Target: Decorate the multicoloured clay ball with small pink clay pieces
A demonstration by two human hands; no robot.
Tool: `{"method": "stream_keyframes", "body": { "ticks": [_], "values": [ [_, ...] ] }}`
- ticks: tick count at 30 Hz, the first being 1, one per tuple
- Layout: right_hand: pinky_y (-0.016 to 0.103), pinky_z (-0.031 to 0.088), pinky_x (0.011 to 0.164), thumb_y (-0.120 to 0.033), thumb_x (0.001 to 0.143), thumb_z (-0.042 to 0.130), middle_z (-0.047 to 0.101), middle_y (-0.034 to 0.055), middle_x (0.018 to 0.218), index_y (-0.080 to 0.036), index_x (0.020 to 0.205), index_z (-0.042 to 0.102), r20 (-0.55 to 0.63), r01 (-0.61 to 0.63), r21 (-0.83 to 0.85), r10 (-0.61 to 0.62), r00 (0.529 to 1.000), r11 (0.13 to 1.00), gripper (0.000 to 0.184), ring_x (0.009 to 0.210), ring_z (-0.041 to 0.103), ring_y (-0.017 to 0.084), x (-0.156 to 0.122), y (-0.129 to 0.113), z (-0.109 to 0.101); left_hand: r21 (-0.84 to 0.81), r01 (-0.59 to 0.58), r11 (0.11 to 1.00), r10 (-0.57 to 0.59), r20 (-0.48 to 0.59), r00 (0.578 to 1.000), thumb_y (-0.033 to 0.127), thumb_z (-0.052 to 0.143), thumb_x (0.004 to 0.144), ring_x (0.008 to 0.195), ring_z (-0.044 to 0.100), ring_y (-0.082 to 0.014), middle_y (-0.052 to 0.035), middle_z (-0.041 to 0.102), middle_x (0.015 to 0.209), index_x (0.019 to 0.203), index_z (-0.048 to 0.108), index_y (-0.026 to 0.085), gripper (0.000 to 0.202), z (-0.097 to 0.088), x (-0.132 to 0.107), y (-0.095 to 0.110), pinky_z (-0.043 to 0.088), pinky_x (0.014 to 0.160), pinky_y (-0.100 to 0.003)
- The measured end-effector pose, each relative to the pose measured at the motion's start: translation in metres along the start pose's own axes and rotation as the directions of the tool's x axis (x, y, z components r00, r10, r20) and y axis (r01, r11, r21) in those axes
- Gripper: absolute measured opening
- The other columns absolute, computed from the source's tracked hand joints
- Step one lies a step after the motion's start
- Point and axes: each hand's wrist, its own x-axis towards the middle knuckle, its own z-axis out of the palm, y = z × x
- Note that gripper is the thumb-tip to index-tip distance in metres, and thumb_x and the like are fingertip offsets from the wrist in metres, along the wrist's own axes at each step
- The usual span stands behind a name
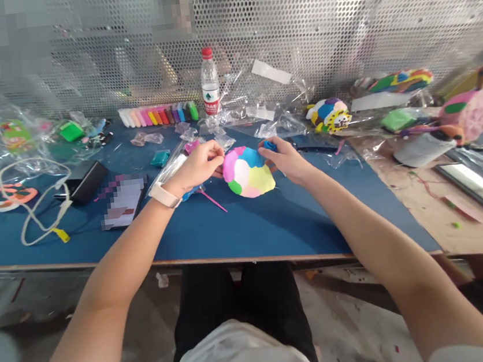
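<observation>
A flattened clay piece (248, 171) patched in pink, blue, yellow, green and white lies on the blue table (247, 227). My left hand (198, 165), with a watch on the wrist, has its fingers curled against the clay's left edge. My right hand (285, 158) touches the clay's right edge and pinches a small blue clay bit (269, 144). A thin pink stick (214, 200) lies just left of the clay, below my left hand.
A water bottle (210, 88) and a row of coloured clay bars (158, 115) stand at the back. Plastic wrappers, a white cable (38, 210), a dark box (87, 181) and clay figures (330, 114) lie around. A perforated metal screen closes off the far side.
</observation>
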Motion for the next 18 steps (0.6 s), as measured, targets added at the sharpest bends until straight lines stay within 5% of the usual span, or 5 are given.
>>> {"method": "stream_keyframes", "body": {
  "ticks": [4,11,18],
  "values": [
    [0.035,0.060,0.072,-0.056,0.083,0.088,0.059,-0.0017,0.091,-0.027,0.116,0.063,-0.020,0.150,0.037,-0.149,0.989,0.988,0.050,0.078,0.060,0.018,-0.005,-0.004,0.001,-0.070,0.096,0.993,-0.095,0.015,0.995,0.030,0.062,0.102,0.081,0.079,-0.0190,-0.0066,0.075,0.105,0.122,0.059,0.022,0.022,0.001,0.003,-0.007,0.067,0.072,-0.035],
    [0.047,0.067,0.089,-0.064,0.068,0.099,0.058,0.0011,0.103,-0.031,0.119,0.058,0.058,0.277,0.099,-0.283,0.957,0.956,0.074,0.091,0.071,0.024,-0.015,-0.018,0.004,0.303,-0.197,0.932,0.207,-0.002,0.978,0.044,0.083,0.093,0.088,0.068,-0.0207,-0.0053,0.070,0.090,0.086,0.067,0.018,0.030,0.014,0.001,-0.006,0.058,0.081,-0.036],
    [0.046,0.069,0.090,-0.066,0.063,0.101,0.056,0.0012,0.107,-0.032,0.118,0.054,0.071,0.310,0.143,-0.322,0.944,0.940,0.081,0.100,0.075,0.027,-0.017,-0.028,0.002,0.314,-0.239,0.919,0.267,-0.047,0.963,0.040,0.081,0.095,0.085,0.062,-0.0194,-0.0046,0.068,0.092,0.089,0.068,0.019,0.026,0.014,-0.001,-0.002,0.053,0.079,-0.035]
  ]
}}
